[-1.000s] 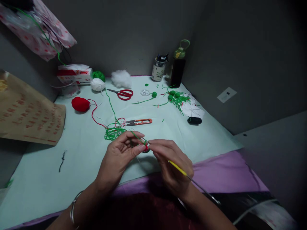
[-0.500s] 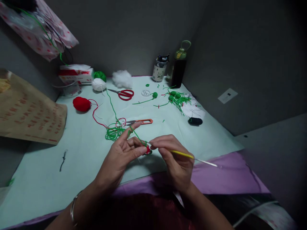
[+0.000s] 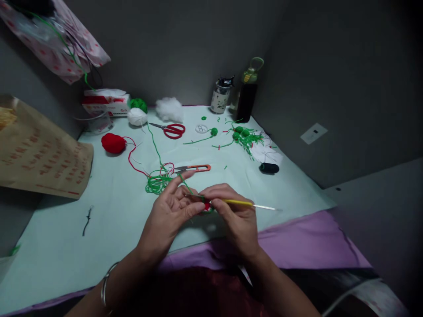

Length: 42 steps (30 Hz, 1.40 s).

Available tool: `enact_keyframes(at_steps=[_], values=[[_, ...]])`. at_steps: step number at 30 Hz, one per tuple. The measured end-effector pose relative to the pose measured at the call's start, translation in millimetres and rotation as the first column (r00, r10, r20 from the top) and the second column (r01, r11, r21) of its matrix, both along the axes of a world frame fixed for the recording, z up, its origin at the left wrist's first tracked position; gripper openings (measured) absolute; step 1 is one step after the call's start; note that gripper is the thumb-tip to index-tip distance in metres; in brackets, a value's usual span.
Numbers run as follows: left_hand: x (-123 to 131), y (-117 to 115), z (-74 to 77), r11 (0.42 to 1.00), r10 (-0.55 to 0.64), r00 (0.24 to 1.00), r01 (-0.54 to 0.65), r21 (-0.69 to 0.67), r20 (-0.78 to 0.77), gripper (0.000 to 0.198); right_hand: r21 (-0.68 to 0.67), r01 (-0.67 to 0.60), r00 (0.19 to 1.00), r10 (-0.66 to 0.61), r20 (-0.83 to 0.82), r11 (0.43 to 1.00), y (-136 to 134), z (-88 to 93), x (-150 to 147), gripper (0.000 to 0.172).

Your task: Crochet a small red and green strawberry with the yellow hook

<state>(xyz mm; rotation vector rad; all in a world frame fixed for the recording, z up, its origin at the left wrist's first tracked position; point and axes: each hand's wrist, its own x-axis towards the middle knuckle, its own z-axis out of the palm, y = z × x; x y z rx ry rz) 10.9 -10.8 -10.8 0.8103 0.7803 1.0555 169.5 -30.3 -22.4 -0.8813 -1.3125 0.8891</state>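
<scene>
A small red, white and green crochet piece (image 3: 207, 207) is pinched between the thumb and fingers of my left hand (image 3: 173, 209). Green yarn (image 3: 187, 185) runs from the raised left index finger down to it. My right hand (image 3: 236, 220) is closed around a crochet hook (image 3: 239, 202) with a yellow grip; its metal tip reaches left past the piece, toward the left fingers. Part of the piece is hidden behind the fingers. Just beyond the left hand lie a tangle of green yarn (image 3: 157, 184) and orange thread snips (image 3: 198, 167).
Red-handled scissors (image 3: 174, 130), white stuffing (image 3: 169, 109), a red yarn ball (image 3: 113, 143) and a white yarn ball (image 3: 137, 116) lie farther back. Green crocheted balls (image 3: 243, 131) and dark thread (image 3: 269, 168) are at right. A paper bag (image 3: 49, 158) stands left, a bottle (image 3: 247, 97) behind.
My right hand has moved left, closer to my left hand. The hook has slid left with it, so its tip now extends past the crochet piece.
</scene>
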Motion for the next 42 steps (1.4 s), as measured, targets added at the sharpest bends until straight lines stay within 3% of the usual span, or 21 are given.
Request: enact_keyframes(at_steps=[3,6,12,18,22,27,30,35,37,39,41,42], values=[[-1.2,0.0,-0.3,0.999,-0.029,0.996,0.031,0.027,-0.081,0.029,-0.116,-0.057,0.983,0.035,-0.182,0.992,5.1,-2.3,2.1,0.012],[-2.6,0.5,0.2,0.996,-0.022,0.987,0.035,0.08,-0.157,0.011,-0.173,-0.077,0.971,0.034,-0.236,0.982,5.4,-5.0,2.7,0.01],[-1.7,2.7,0.5,0.993,0.042,0.979,-0.018,0.12,-0.2,0.01,-0.206,-0.084,0.972,0.035,-0.233,0.975,4.9,-4.6,0.2,0.008],[-1.6,1.7,1.1,0.996,0.006,0.976,0.012,0.083,-0.219,0.012,-0.243,-0.112,0.958,0.039,-0.285,0.964,5.7,-3.9,-0.7,0.007],[-3.8,3.9,1.6,0.991,0.049,0.966,-0.014,0.137,-0.256,0.011,-0.275,-0.136,0.954,0.051,-0.294,0.952,5.0,-4.2,-2.0,0.008],[-16.4,15.6,1.4,0.987,0.077,0.946,-0.027,0.16,-0.314,0.012,-0.393,-0.215,0.875,-0.002,-0.483,0.894,4.7,0.1,1.6,0.018],[-20.1,21.1,6.1,0.987,0.102,0.966,-0.07,0.142,-0.238,0.013,-0.435,-0.27,0.855,0.006,-0.518,0.859,4.1,3.8,3.8,0.021],[-19.5,23.3,27.9,0.982,0.117,0.991,-0.106,-0.153,0.064,0.012,-0.438,-0.287,0.866,0.035,-0.499,0.852,4.3,6.1,5.5,0.021],[-22.4,22.1,35.4,0.978,0.114,0.979,-0.08,-0.195,0.168,0.012,-0.423,-0.295,0.864,0.051,-0.5,0.857,4.9,7.4,6.9,0.022],[-27.2,19.3,37.8,0.998,0.029,0.987,-0.021,-0.055,0.161,0.013,-0.404,-0.307,0.86,0.069,-0.505,0.862,5.3,9.9,8.2,0.021],[-32.4,16.0,34.4,0.977,-0.001,1.0,0.008,0.215,-0.03,0.017,-0.379,-0.296,0.858,0.07,-0.508,0.877,5.6,13.1,8.2,0.02],[-34.6,14.6,31.0,0.935,0.037,0.986,0.024,0.354,-0.165,0.016,-0.364,-0.279,0.861,0.063,-0.505,0.889,5.8,14.6,7.5,0.02]])
